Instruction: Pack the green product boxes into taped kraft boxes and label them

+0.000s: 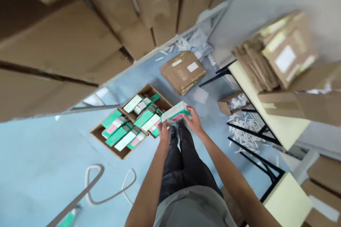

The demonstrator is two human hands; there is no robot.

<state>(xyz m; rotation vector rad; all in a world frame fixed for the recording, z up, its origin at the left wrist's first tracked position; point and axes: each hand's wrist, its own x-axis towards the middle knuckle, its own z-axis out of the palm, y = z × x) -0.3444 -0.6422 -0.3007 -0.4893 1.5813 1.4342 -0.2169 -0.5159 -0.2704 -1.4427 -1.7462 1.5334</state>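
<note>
My left hand (163, 132) and my right hand (194, 120) both grip a stack of small green, white and pink boxes (174, 111), held level in front of my legs. My left hand pinches its near-left end and my right hand wraps the right end. Just left of the stack, an open brown carton (119, 151) on the blue floor holds several of the same green and white boxes (125, 127), lying in loose rows.
Tall stacked cardboard cartons (66, 39) fill the left and top. Flattened brown packets (183, 71) lie on the floor beyond. A pale yellow table (277, 127) with black legs carries cartons at right; white paper scraps (245, 131) litter underneath. A grey hose (106, 188) loops lower left.
</note>
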